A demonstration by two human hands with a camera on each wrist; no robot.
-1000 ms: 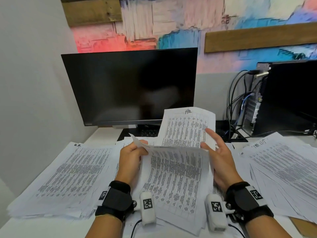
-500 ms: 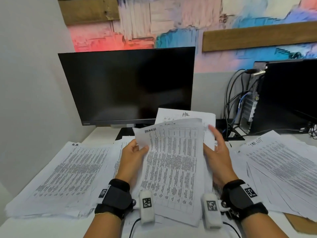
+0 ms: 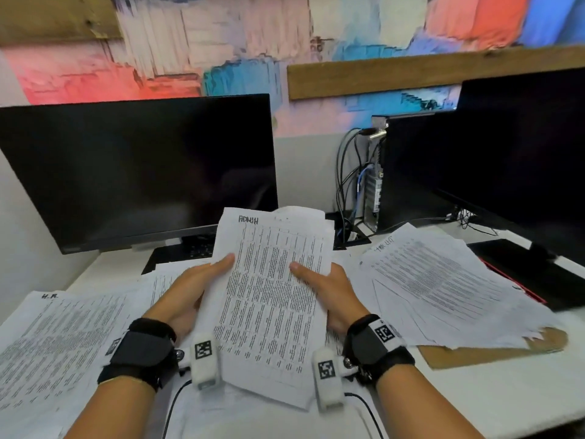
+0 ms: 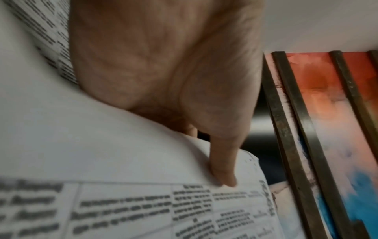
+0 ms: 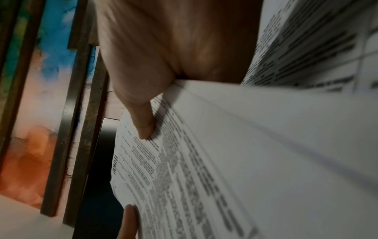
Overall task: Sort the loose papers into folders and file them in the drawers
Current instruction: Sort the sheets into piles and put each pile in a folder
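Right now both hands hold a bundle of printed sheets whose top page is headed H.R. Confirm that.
Wrong heading. The left hand and right hand do hold the bundle of printed sheets, but the head view shows its top page headed ADMIN. The H.R. heading is on the pile at the left.
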